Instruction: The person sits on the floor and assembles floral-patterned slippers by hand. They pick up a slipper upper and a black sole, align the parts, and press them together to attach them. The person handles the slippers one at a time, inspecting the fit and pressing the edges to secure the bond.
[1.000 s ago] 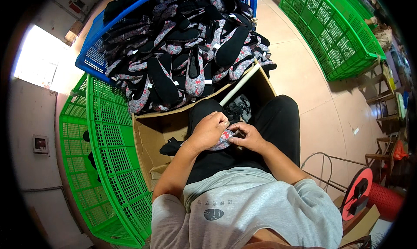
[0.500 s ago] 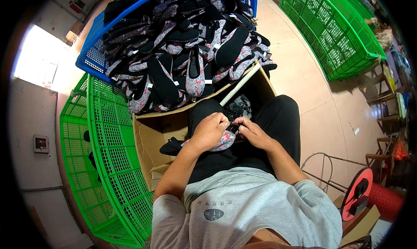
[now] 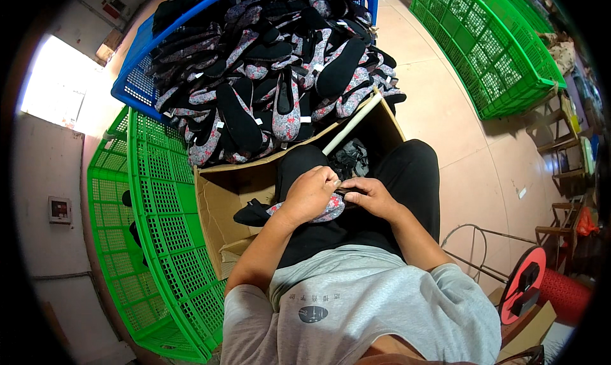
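Over my lap lies a floral cloth slipper (image 3: 328, 210), grey and red with a black part sticking out to the left beneath my left forearm. My left hand (image 3: 312, 192) is closed on the slipper's upper side, fingers curled and pinching. From the right, my right hand (image 3: 372, 197) reaches in with thumb and forefinger pressed together, close to the left fingertips. Whatever the right fingers pinch is too small and partly hidden to name. A heap of similar slippers (image 3: 286, 107) rises just beyond my knees, some with black soles up and small white tags.
The heap spills from a blue crate (image 3: 135, 88) onto an open cardboard box (image 3: 213, 203) at my knees. A pale rod (image 3: 353, 123) crosses the box, beside dark crumpled plastic (image 3: 350, 158). Green crates (image 3: 168, 238) stand left, another green crate (image 3: 474, 43) far right. A red-rimmed reel (image 3: 523, 283) sits near right.
My right hand has shifted slightly left, its fingers now meeting the left fingertips. The left hand has moved a little right. The slipper stays on my lap.
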`<state>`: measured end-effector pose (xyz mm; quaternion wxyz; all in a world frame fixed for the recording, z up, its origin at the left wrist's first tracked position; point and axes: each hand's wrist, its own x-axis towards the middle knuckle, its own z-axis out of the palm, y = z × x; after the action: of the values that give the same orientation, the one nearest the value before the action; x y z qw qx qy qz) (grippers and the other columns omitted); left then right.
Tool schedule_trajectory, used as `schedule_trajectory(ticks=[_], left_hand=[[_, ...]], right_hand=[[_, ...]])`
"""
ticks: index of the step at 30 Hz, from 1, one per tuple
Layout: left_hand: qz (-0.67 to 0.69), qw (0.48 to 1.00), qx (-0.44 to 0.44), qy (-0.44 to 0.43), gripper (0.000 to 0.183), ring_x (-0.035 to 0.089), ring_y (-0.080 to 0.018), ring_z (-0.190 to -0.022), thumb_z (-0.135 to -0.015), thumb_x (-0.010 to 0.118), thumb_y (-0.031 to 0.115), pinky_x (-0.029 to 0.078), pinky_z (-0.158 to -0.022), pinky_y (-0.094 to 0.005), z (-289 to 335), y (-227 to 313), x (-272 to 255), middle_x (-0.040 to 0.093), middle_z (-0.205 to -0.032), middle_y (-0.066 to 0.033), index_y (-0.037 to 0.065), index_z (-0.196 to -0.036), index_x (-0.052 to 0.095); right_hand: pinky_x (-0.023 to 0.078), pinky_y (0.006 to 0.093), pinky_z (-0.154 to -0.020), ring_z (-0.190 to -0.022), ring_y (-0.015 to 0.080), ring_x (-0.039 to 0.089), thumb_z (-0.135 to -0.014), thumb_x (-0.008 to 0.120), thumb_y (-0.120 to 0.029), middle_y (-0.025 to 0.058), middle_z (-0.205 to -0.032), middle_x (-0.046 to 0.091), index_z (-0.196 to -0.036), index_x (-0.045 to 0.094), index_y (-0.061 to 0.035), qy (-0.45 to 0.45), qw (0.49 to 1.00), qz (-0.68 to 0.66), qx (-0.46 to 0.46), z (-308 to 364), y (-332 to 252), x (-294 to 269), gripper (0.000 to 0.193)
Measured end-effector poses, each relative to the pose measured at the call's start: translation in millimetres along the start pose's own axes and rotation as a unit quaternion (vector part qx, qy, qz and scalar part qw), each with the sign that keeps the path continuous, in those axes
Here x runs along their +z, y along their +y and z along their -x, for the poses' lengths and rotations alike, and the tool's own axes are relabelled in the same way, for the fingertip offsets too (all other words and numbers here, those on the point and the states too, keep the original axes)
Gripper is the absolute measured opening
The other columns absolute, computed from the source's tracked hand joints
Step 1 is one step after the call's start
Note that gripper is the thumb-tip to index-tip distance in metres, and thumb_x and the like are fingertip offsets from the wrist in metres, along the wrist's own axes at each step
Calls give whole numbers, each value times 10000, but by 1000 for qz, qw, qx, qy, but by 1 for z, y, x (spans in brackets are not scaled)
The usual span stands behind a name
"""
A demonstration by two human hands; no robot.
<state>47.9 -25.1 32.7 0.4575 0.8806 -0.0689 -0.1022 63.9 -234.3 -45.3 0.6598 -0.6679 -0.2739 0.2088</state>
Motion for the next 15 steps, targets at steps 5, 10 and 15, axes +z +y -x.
schedule_trajectory(ticks=[5, 10, 15], left_hand=[[-3, 1000, 2, -1, 115, 593, -265, -758, -883, 585, 93, 466, -699, -362, 0, -1, 2, 602, -832, -149, -19, -860, 596], [-8, 1000, 8, 0, 118, 594, -269, -760, -882, 585, 92, 465, -697, -364, 0, -1, 1, 603, -833, -151, -20, -848, 592], [4, 999, -2, 36, 115, 589, -225, -716, -890, 595, 84, 466, -670, -355, -2, -4, 5, 608, -793, -130, -25, -853, 597]], right_hand=[[495, 272, -809, -901, 126, 622, -922, 670, -148, 62, -993, 684, -1154, 658, 7, 9, 1000, -5, 8, 0, 1, 1, 279], [511, 284, -827, -912, 158, 665, -910, 678, -172, 82, -1002, 719, -1099, 692, -20, 11, 1000, -10, 17, -1, -6, 1, 243], [508, 283, -831, -927, 144, 654, -907, 683, -160, 76, -1025, 711, -1106, 686, -18, 16, 998, -36, 40, 0, -5, 0, 244]])
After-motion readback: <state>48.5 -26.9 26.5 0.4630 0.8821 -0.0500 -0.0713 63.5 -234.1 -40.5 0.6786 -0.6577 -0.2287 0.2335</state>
